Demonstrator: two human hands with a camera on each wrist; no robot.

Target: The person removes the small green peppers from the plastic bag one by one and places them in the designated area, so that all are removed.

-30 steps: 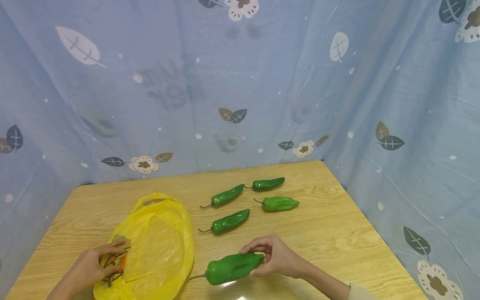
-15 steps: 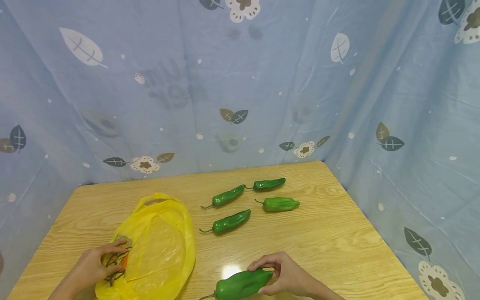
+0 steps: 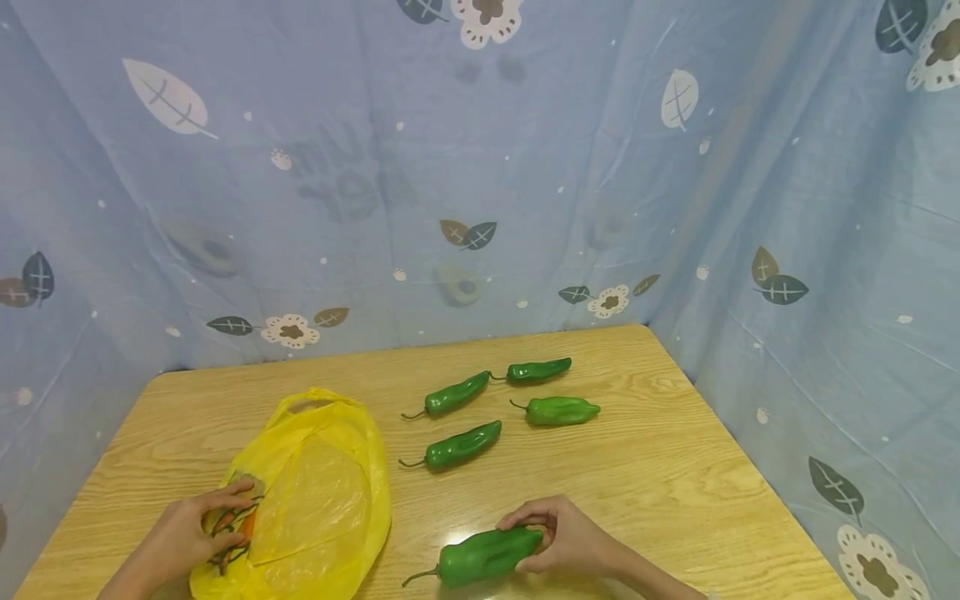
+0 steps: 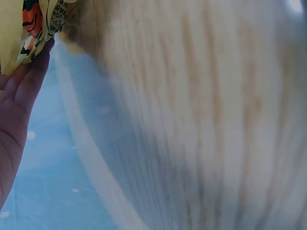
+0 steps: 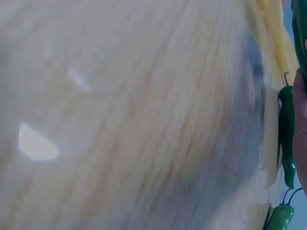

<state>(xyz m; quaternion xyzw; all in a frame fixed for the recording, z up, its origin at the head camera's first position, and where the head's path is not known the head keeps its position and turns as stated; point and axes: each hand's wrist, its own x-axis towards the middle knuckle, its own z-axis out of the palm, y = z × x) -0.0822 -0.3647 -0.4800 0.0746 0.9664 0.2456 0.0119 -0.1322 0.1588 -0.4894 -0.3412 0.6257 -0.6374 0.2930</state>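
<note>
In the head view my right hand [image 3: 566, 537] holds a large green pepper [image 3: 483, 557] by its blunt end, the thin stem pointing left, low over the table's front. The right wrist view catches only slivers of that hand [image 5: 301, 129] and the dark green pepper [image 5: 300, 33]. At the left, my left hand [image 3: 183, 533] grips the printed side of a yellow plastic bag [image 3: 315, 500], thumb and fingers on either side of an orange-and-black print. The left wrist view shows its fingers [image 4: 36, 79] against the bag [image 4: 9, 36]; fingertips are partly hidden.
Behind the held pepper lie several more green peppers, among them a near one [image 3: 462, 446], a lighter one [image 3: 561, 409], and two toward the back, left [image 3: 456, 393] and right [image 3: 538, 370]. A patterned blue curtain [image 3: 525, 150] encloses the wooden table [image 3: 675, 467].
My right hand has brought the pepper toward me and slightly right, then raised it a little in the picture. The left hand and the bag have hardly moved.
</note>
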